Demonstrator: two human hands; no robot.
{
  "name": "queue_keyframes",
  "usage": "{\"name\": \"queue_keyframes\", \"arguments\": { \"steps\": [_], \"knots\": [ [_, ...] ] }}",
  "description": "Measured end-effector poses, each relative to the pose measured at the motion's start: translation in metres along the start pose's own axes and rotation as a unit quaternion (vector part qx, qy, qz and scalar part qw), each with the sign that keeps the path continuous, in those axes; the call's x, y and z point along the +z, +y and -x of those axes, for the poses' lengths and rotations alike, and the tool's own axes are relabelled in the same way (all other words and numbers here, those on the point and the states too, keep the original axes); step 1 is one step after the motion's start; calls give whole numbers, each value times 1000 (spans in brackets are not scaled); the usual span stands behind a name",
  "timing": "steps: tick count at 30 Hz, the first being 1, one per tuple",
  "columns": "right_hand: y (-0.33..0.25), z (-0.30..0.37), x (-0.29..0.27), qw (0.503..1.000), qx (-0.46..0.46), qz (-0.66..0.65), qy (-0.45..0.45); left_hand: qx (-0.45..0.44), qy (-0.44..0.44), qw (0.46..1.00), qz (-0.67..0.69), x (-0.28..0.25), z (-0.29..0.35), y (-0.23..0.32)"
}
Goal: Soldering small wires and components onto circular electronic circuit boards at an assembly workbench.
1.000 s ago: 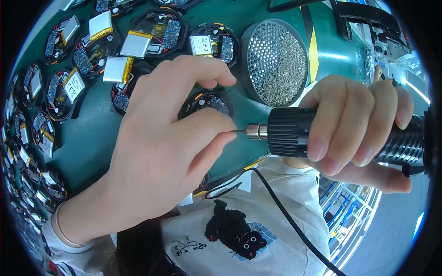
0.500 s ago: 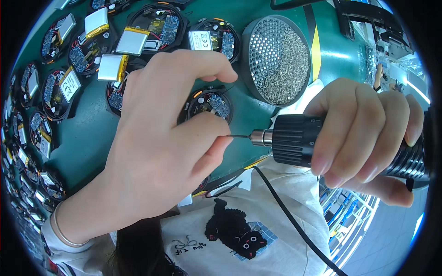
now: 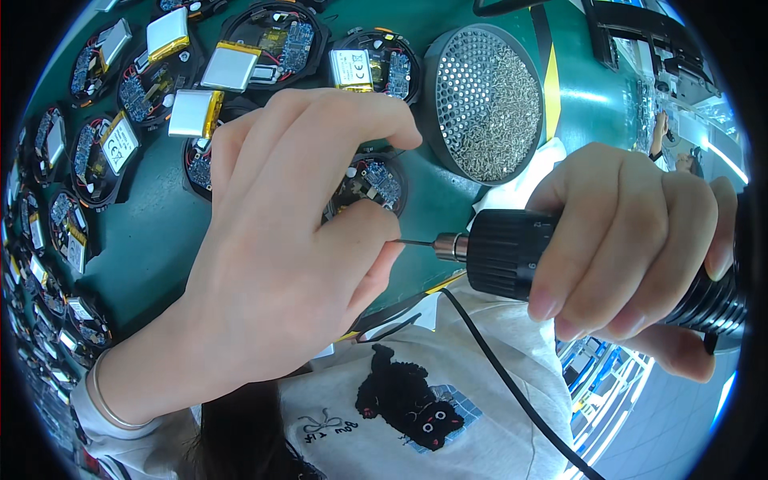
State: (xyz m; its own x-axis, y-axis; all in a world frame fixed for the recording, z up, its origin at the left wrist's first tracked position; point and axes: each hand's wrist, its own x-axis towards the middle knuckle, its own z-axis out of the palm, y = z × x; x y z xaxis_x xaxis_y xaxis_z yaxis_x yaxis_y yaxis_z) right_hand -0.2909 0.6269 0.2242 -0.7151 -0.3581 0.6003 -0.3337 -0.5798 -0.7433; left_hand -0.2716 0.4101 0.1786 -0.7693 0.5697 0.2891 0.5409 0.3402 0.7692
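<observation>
Above the green bench (image 3: 160, 240), the person's right hand (image 3: 628, 240) is clasping a black ribbed power screwdriver (image 3: 500, 252); the left hand (image 3: 280, 216) is pinching its thin silver bit (image 3: 417, 242) at the tip. A round black circuit-board housing (image 3: 380, 180) is lying near a dark-grey dish (image 3: 458, 96) of silver screws (image 3: 504, 128).

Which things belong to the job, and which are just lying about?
Seemingly the job:
left hand, at bit tip
right hand, gripping black driver
nearby round unit
dish of small metal parts

Seemingly lying about:
white sheet
black equipment, upper right
</observation>
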Motion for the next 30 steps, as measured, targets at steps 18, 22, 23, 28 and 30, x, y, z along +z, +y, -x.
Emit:
{"name": "queue_keyframes", "arguments": {
  "steps": [18, 22, 23, 28, 30],
  "knots": [
    [-14, -3, -7, 998, -2, -24, 66, -3, 8, 1000, 7, -1, -1, -1],
    [-7, -2, -10, 996, -1, -51, 75, -22, -12, 999, -26, -4, -1, 4],
    [-10, -3, -8, 996, 3, -30, 78, -7, -25, 999, -43, -6, -4, 5],
    [-16, -9, -18, 999, 49, -15, 8, -9, -12, 1000, -14, -3, 2, 3],
    [-20, -9, -23, 993, 98, 3, -59, -22, 2, 1000, 1, 3, 7, -1]
  ]
}}
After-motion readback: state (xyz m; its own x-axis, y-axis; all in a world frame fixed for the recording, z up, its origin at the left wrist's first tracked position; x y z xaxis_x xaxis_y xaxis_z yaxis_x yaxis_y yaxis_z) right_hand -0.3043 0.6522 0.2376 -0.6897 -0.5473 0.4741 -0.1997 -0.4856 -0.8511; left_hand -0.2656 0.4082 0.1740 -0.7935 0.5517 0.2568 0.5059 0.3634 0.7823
